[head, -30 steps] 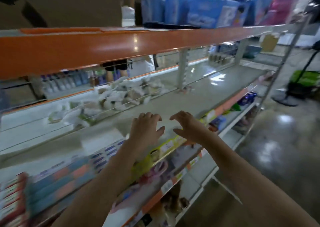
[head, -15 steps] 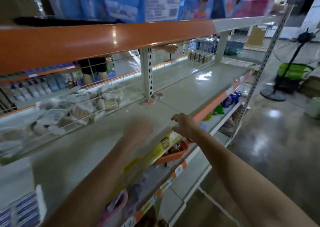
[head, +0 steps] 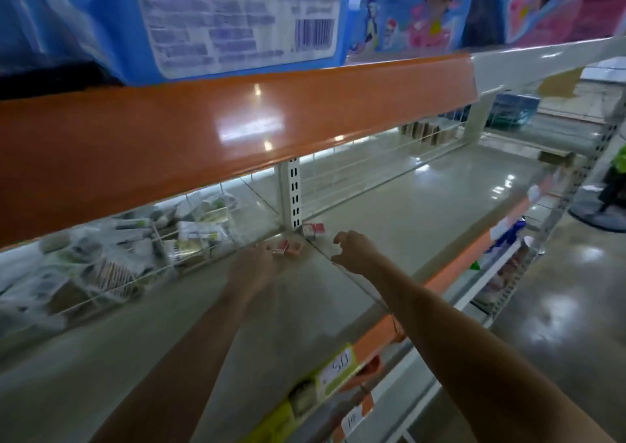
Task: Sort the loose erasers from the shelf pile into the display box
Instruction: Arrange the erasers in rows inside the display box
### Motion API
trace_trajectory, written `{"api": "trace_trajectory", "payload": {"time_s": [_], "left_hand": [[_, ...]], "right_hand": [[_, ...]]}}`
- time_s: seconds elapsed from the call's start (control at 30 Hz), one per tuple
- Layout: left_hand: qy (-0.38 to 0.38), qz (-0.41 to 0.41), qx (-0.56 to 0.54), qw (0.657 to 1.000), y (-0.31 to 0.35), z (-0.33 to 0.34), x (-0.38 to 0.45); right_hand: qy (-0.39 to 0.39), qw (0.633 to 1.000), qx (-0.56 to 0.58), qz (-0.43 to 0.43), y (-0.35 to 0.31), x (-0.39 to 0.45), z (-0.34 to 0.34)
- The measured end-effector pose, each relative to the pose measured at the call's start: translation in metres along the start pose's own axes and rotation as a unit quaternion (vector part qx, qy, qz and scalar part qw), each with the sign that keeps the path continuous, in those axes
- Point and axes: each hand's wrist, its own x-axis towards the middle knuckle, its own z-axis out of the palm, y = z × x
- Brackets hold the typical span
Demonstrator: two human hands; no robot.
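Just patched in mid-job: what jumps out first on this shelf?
Both hands reach deep to the shelf's back: the left hand, blurred, is at small red erasers, the right hand hovers beside with curled fingers. Overhead runs a glossy orange shelf edge; bagged goods pile behind wire at left.

The shelf [head: 389, 226] is a pale grey-green sheet with an orange front lip [head: 450, 273] and a white slotted upright [head: 294, 192] at its back. Two small red-and-white erasers [head: 290, 248] lie on it near the foot of that upright, one just left of the shelf's seam and one [head: 313, 230] just right of it. Behind a low wire fence [head: 142, 266] to the left, a blurred pile of clear-wrapped packets [head: 111, 256] lies on it
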Motion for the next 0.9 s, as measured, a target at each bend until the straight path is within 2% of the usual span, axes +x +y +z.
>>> {"api": "trace_trajectory", "payload": {"time_s": [0.17, 0.3, 0.4, 0.6, 0.7, 0.77, 0.9], "left_hand": [[-0.014, -0.01, -0.013, 1.0, 0.006, 0.01, 0.021], [-0.017, -0.067, -0.053, 0.996, 0.007, 0.014, 0.03], [0.013, -0.094, -0.059, 0.994, 0.01, 0.017, 0.031], [0.048, -0.116, -0.05, 0.991, 0.017, 0.023, 0.025], [0.103, -0.118, -0.087, 0.984, 0.026, 0.024, 0.014], [0.138, -0.116, -0.116, 0.977, 0.031, 0.022, 0.005], [0.154, -0.143, -0.12, 0.97, 0.034, 0.022, -0.01]], "right_hand": [[-0.025, 0.997, -0.034, -0.069, 0.007, 0.05, -0.003], [-0.05, 0.983, -0.051, -0.167, 0.017, 0.081, -0.002], [-0.051, 0.968, -0.041, -0.242, 0.025, 0.1, 0.001], [-0.033, 0.944, -0.036, -0.327, 0.04, 0.12, 0.001], [-0.016, 0.928, -0.046, -0.37, 0.051, 0.125, 0.001], [-0.003, 0.92, -0.039, -0.39, 0.056, 0.125, 0.003], [0.02, 0.91, -0.011, -0.415, 0.063, 0.125, 0.012]]}}
